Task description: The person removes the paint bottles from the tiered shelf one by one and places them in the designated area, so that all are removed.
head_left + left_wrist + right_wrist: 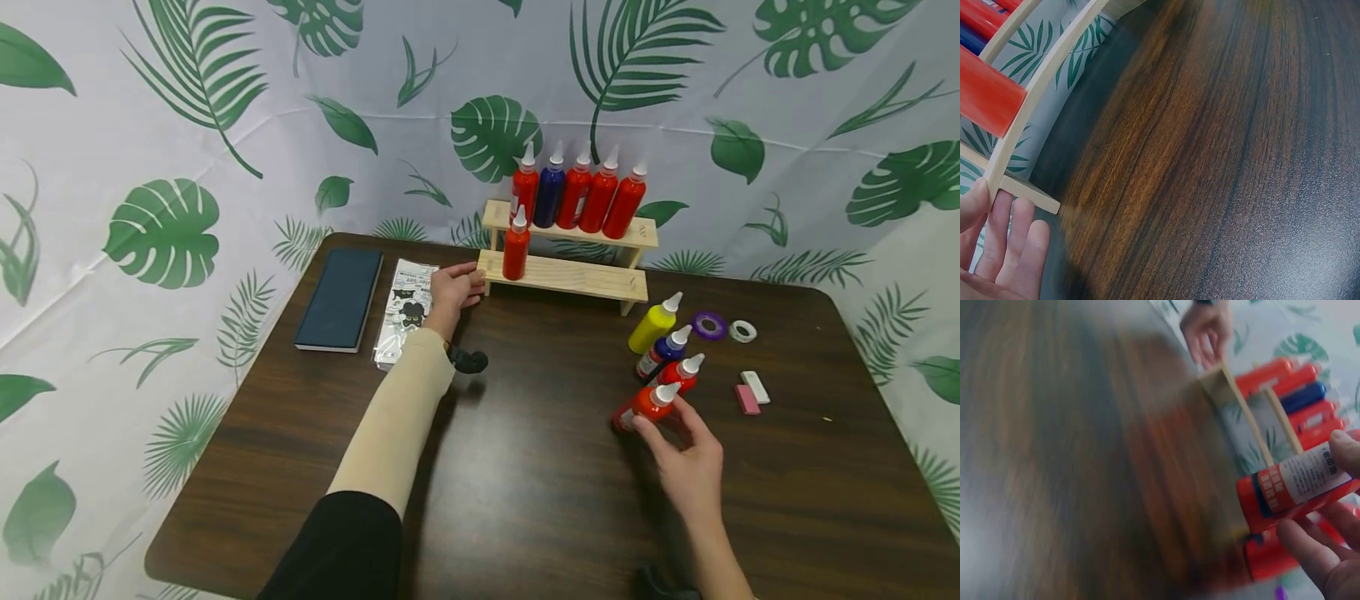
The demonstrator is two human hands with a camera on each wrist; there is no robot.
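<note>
My left hand [452, 292] pinches the left end of the lower step of a two-step wooden rack [573, 277], thumb above and fingers below in the left wrist view. One orange-red squeeze bottle [516, 254] stands on that step, near the hand. Several red bottles and a dark blue bottle [550, 197] line the upper step. On the right, my right hand [693, 467] grips an orange-red squeeze bottle [1304, 481] with a white label, its white nozzle tilted up. Close behind it are another red bottle [686, 372], a blue bottle [662, 352] and a yellow bottle [652, 328].
A dark notebook [341, 298] and a packaged sheet with black cartoon figures [405, 308] lie left of the rack. On the right are a purple tape roll [708, 326], a white roll [742, 332], and pink [747, 399] and white [755, 387] blocks. A leaf-print cloth hangs behind the table.
</note>
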